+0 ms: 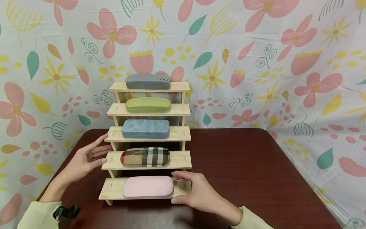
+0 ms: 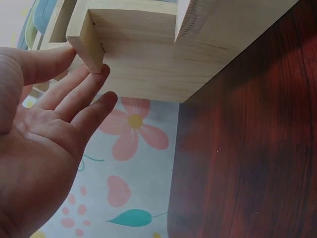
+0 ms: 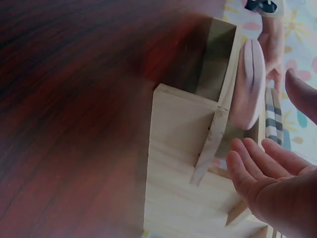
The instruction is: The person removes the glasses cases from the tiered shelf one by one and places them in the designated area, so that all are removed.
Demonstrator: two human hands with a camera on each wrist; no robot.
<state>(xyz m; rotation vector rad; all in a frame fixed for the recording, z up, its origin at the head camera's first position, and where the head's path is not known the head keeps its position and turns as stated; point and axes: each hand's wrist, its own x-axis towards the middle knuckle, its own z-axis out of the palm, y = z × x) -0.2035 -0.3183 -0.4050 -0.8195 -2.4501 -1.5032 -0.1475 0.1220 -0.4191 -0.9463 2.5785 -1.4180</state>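
A stepped wooden stand (image 1: 111, 189) bears a glasses case on each tier. On the lowest lies a pink glasses case (image 1: 148, 186), with a plaid glasses case (image 1: 145, 157) one step above. Higher up rest a blue glasses case (image 1: 145, 128), a green one and a grey one marked with a small glasses outline. My left hand (image 1: 83, 159) is at the stand's left side, its fairly straight fingers touching a shelf end (image 2: 84, 42). Beside the pink case's right end is my right hand (image 1: 197, 190), thumb and fingers spread, holding nothing; the right wrist view shows a gap to the case.
The stand is on a dark red-brown table (image 1: 234, 171) with rounded far corners. Directly behind hangs a white cloth (image 1: 228, 105) printed with flowers and leaves; it also runs along both sides. A black strap (image 1: 67, 211) is on the left sleeve.
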